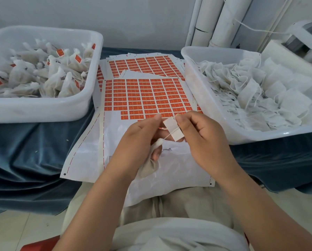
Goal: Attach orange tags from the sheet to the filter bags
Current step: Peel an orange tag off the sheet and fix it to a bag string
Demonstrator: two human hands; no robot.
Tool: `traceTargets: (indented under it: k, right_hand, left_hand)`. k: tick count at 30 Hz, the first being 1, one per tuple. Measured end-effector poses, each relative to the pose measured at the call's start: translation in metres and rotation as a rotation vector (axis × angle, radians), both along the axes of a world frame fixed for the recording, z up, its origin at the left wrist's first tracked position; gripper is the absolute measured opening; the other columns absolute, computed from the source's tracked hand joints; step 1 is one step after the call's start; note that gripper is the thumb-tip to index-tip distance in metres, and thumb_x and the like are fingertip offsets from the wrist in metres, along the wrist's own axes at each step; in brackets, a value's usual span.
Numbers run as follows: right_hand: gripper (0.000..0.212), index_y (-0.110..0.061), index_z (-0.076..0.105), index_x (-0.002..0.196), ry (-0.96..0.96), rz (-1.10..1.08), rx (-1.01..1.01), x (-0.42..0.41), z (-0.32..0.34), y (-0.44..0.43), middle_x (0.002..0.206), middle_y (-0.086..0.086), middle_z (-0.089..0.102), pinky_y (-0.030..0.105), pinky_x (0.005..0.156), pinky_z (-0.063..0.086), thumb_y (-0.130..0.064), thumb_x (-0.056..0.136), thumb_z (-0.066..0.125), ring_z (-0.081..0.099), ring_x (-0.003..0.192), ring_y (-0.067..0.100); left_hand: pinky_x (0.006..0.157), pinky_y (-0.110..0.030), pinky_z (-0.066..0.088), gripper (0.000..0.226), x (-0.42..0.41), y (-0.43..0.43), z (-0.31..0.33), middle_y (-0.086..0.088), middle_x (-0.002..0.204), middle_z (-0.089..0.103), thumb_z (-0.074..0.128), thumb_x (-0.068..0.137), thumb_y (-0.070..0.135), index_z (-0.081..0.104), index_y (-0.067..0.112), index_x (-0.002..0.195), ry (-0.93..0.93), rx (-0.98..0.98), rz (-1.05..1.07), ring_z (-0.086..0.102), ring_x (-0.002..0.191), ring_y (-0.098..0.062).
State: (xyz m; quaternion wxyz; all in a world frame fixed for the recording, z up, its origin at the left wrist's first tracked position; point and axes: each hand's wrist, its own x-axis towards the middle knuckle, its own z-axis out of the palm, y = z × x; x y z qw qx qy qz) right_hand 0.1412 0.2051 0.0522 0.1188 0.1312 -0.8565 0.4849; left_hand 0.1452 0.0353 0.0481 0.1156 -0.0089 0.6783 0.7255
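Pinching a small tag between them, both hands hover over the near, stripped part of the sheet of orange tags. The tag shows its white back to the camera. Its long axis runs on a slant from upper left to lower right, with the lower end pointing toward the right hand. That hand grasps the tag's upper right edge between thumb and forefinger, its other fingers curled loosely beneath.

The left hand sits just to the tag's left. Its thumb and forefinger tips meet the tag's upper corner, while its lower fingers are wrapped round a filter bag. A thin string crosses the tag's white face and runs down-left to the bag's gathered neck. The bag's long axis is steep: neck up toward the tag, body hanging down toward the person.

Most of the bag is hidden behind the left hand's fingers and palm; only the neck and the lower bulge show. The tag's printed face is turned away, and only a sliver of orange shows at its left edge. Whether the string is already stuck to the tag cannot be made out.

A second sheet lies behind the first, partly covered by it. The left tub holds tagged bags and the right tub holds flat untagged ones. Both rest on a blue cloth, and the right tub is cut off by the frame's edge.
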Motion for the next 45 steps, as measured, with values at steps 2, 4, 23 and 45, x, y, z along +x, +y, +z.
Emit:
traceTargets:
  k: [2, 4, 23, 45]
  right_hand:
    - [0.029, -0.020, 0.070, 0.090, 0.011, 0.007, 0.034, -0.001, 0.000, 0.002, 0.076, -0.015, 0.066, 0.014, 0.061, 0.045, -0.037, 0.107, 0.053, 0.063, 0.071, 0.007]
    - [0.031, -0.019, 0.071, 0.091, 0.022, 0.021, 0.087, -0.002, 0.000, 0.004, 0.074, -0.009, 0.064, 0.022, 0.059, 0.045, -0.038, 0.107, 0.053, 0.060, 0.069, 0.013]
    - [0.030, -0.032, 0.055, 0.077, 0.026, 0.138, 0.094, -0.005, 0.007, 0.009, 0.067, -0.013, 0.057, 0.013, 0.060, 0.042, -0.043, 0.104, 0.050, 0.055, 0.063, 0.007]
    - [0.025, -0.037, 0.066, 0.078, -0.013, 0.156, 0.074, -0.006, 0.000, 0.005, 0.072, -0.017, 0.066, 0.009, 0.065, 0.044, -0.036, 0.103, 0.064, 0.065, 0.073, 0.009]
  left_hand:
    - [0.049, -0.012, 0.047, 0.040, -0.001, -0.002, -0.002, 0.006, 0.079, 0.079, 0.046, 0.109, 0.047, 0.079, 0.047, 0.088, 0.000, -0.038, -0.051, 0.049, 0.041, -0.005]
    - [0.050, -0.014, 0.047, 0.031, -0.004, -0.003, -0.005, 0.000, 0.092, 0.081, 0.055, 0.104, 0.049, 0.082, 0.039, 0.094, -0.015, 0.035, -0.114, 0.047, 0.043, -0.005]
    - [0.051, -0.015, 0.043, 0.035, -0.009, -0.010, -0.016, -0.006, 0.102, 0.081, 0.070, 0.087, 0.054, 0.085, 0.025, 0.099, 0.040, 0.064, -0.280, 0.047, 0.052, -0.007]
    - [0.056, -0.011, 0.051, 0.032, -0.002, 0.005, -0.013, 0.015, 0.070, 0.074, 0.056, 0.103, 0.043, 0.077, 0.033, 0.080, 0.404, -0.322, 0.169, 0.069, 0.061, -0.008]
